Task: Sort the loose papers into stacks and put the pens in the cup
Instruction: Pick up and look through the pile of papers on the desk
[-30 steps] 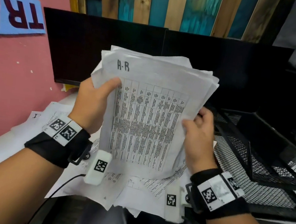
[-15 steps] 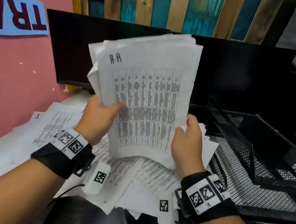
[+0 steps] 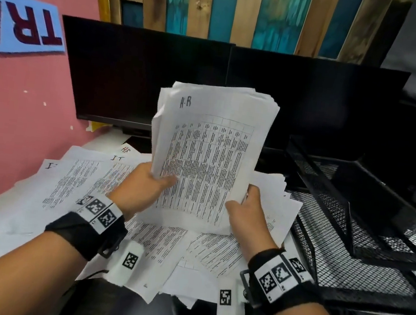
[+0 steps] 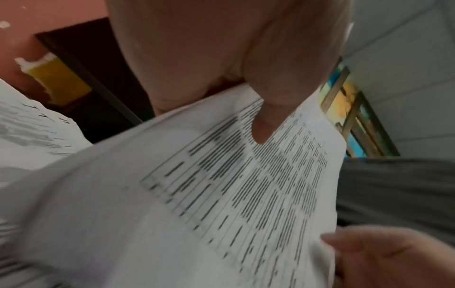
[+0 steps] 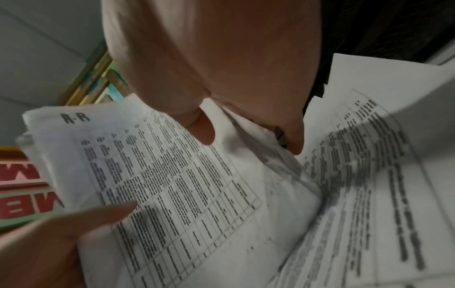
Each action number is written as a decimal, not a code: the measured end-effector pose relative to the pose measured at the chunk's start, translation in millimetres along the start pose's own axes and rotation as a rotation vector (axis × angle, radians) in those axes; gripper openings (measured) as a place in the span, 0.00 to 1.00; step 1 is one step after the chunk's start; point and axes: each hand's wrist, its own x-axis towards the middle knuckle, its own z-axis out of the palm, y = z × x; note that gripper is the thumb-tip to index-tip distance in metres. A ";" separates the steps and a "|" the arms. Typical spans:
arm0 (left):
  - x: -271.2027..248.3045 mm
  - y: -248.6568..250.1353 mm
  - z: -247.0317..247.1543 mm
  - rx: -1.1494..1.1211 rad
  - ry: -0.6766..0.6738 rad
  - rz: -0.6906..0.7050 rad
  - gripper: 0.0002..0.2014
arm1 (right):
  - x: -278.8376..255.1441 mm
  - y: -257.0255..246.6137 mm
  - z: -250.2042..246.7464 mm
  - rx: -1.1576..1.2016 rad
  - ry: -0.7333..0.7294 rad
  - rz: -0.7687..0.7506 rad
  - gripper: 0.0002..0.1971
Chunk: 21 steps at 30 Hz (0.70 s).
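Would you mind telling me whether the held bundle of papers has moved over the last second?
Yes. The bundle of papers has come down: its top edge earlier reached the top of the black monitor and now sits about midway down the screen.

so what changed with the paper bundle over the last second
The bundle of white printed sheets marked A-R came down from chest height toward the loose papers on the white desk and its edges squared up. The left hand and right hand slid lower on its sides. Both kept their grip throughout; the black mesh tray stayed put.
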 end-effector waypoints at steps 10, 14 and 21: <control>3.4 21.1 5.6 -0.365 0.237 0.118 0.07 | 1.0 -9.0 -0.2 0.436 -0.070 0.168 0.19; -6.3 26.3 12.6 -0.277 0.080 0.123 0.11 | -4.7 -20.2 -6.9 0.382 -0.016 0.157 0.12; -31.1 -2.3 2.2 -0.123 -0.181 0.186 0.27 | -22.9 -65.7 -65.8 0.317 0.243 0.044 0.12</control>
